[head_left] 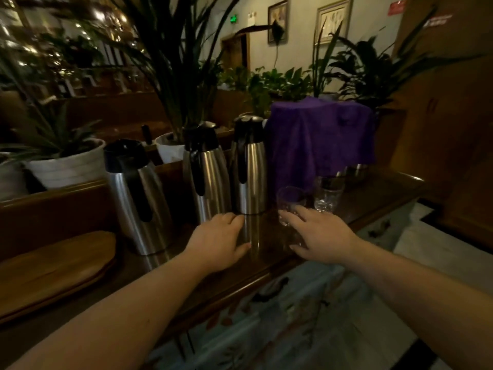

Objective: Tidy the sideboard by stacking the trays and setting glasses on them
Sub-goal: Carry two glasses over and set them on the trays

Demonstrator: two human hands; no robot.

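My right hand [317, 236], fingers spread, reaches the near glass [289, 204] right of the flasks [248, 166]; my left hand [218, 241] hovers loosely curled, empty. I should wrap the glass low, lift straight, then carry it left to the trays [53, 268].

Both bare forearms reach forward. Left hand [217, 241] palm down, fingers loosely curled. Right hand [318, 236] palm down, fingers spread.
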